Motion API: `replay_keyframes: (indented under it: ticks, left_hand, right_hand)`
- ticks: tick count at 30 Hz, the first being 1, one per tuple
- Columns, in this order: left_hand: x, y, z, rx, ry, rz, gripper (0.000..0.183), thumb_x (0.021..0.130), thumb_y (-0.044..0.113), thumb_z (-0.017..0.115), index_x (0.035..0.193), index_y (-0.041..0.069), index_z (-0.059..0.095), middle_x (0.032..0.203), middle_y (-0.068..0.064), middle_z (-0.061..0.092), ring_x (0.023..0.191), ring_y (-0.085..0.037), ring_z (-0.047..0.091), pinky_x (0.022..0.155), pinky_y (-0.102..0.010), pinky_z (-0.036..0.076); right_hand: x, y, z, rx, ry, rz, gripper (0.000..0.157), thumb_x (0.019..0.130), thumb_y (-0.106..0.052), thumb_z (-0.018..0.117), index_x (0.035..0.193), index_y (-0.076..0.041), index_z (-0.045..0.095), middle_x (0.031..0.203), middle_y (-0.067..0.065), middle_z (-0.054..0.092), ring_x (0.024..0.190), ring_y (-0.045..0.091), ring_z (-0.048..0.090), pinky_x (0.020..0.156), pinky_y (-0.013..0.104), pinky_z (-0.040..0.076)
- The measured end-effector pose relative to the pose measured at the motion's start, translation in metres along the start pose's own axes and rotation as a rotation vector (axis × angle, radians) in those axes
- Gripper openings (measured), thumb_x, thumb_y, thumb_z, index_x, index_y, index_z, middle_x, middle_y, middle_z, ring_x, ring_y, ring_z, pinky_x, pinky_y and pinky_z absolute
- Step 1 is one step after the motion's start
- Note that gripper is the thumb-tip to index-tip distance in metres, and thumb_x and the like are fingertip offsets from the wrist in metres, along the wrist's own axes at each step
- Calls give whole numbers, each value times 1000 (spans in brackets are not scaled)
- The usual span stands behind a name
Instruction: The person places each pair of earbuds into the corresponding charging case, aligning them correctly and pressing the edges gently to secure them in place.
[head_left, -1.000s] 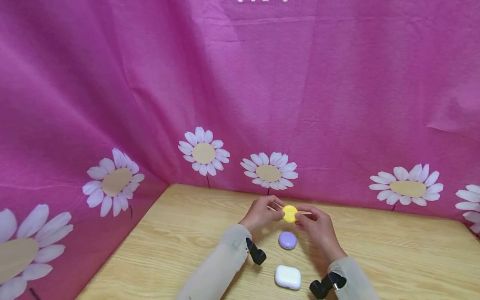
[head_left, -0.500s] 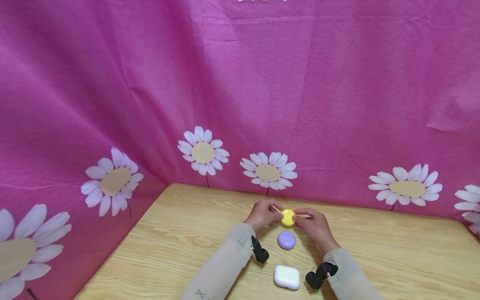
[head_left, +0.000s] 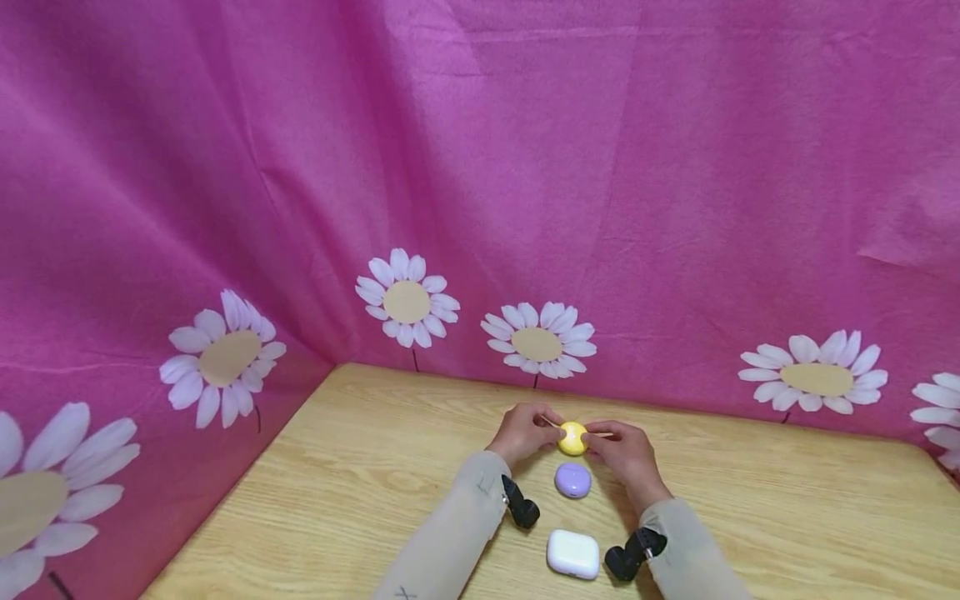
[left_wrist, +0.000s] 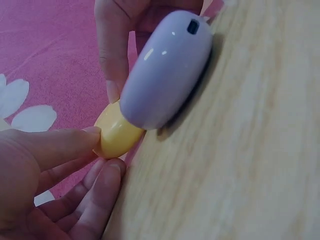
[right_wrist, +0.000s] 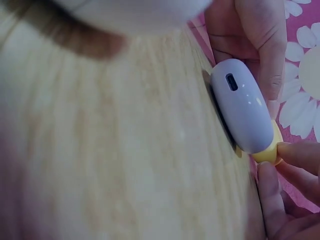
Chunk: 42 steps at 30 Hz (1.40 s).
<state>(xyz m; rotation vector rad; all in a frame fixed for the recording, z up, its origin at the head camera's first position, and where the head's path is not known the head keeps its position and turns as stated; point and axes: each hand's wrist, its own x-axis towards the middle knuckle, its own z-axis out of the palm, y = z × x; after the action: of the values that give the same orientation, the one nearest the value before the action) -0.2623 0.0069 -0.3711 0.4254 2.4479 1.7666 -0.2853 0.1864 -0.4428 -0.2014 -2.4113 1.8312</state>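
A glossy yellow round earbud case (head_left: pixel 573 438) is held between both hands near the far side of the wooden table. My left hand (head_left: pixel 520 435) pinches its left edge, thumb on the top face and fingers at the side. From the right, my right hand (head_left: pixel 624 457) pinches the opposite edge with thumb and fingers. Just nearer to me sits a lavender earbud case (head_left: pixel 573 481), its charging port showing in both wrist views; it partly covers the yellow case (left_wrist: pixel 117 132) there. Closer still lies a white earbud case (head_left: pixel 573 554), in line with the others.
A pink cloth with white daisies (head_left: pixel 537 342) hangs behind the table (head_left: pixel 360 492) and along its left side. Black wrist cameras (head_left: pixel 521 504) stick out inward from both sleeves, the right one (head_left: pixel 630 554) close beside the white case.
Both hands have brought the yellow case slightly toward me and left, closer to the lavender case. The lavender and white cases stay in place.
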Motion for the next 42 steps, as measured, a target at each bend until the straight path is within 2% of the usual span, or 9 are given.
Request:
replay_keyframes:
  ticks: [1,3,5,7,10,16,24,36,42]
  left_hand:
    - [18,-21,8,30,23,-64,4,85,5,72,89,5,73,78,-4,67,72,-16,67,75,-34,56]
    - [42,-50,22,50,90,-108,8,82,1,74,90,0,72,82,-9,68,73,-20,67,69,-30,57]
    - [55,-69,23,37,73,-91,7,82,3,75,89,2,73,81,-5,67,71,-15,65,65,-26,56]
    - [59,-77,20,6,33,-63,8,82,6,75,89,3,73,81,-3,67,70,-12,64,64,-24,55]
    - [59,-79,19,-10,13,-57,8,82,9,76,89,5,74,80,0,67,69,-9,64,63,-23,55]
    - [57,-78,21,10,49,-86,8,83,9,76,89,5,75,79,0,67,68,-10,64,62,-23,55]
    - [59,-78,22,-7,60,-109,7,84,12,75,89,8,76,74,1,67,63,-9,62,60,-23,55]
    - [62,-82,26,4,95,-104,9,83,15,76,90,9,76,67,0,64,56,-7,58,54,-21,52]
    - [64,-81,26,-10,96,-110,10,84,15,76,90,9,76,65,-1,63,53,-8,58,53,-20,52]
  right_hand:
    - [0,0,0,-6,1,5,28,85,-4,71,109,10,67,92,16,68,71,14,68,67,27,57]
    - [0,1,0,-20,0,15,29,85,-6,71,109,9,67,94,16,69,72,13,68,67,26,57]
    - [1,1,-1,-30,2,22,29,86,-8,71,109,8,67,97,17,70,72,12,67,67,25,56]
    - [1,1,-1,-33,3,25,29,87,-10,71,109,8,68,99,18,70,73,11,67,67,25,56]
    - [1,1,-1,-26,3,38,28,87,-10,71,107,9,68,100,18,69,73,11,67,67,25,56]
    - [3,1,0,-5,-2,58,26,87,-9,71,105,10,68,95,16,70,71,9,67,67,24,56]
    - [5,-1,0,-6,9,90,27,87,-11,71,106,8,69,95,15,71,68,7,66,64,22,55]
    - [7,-2,-1,-5,14,137,30,89,-15,70,109,8,68,77,4,69,60,6,64,58,19,52]
    - [8,-5,-2,14,-4,167,31,90,-15,69,110,8,67,76,3,69,61,6,64,60,20,53]
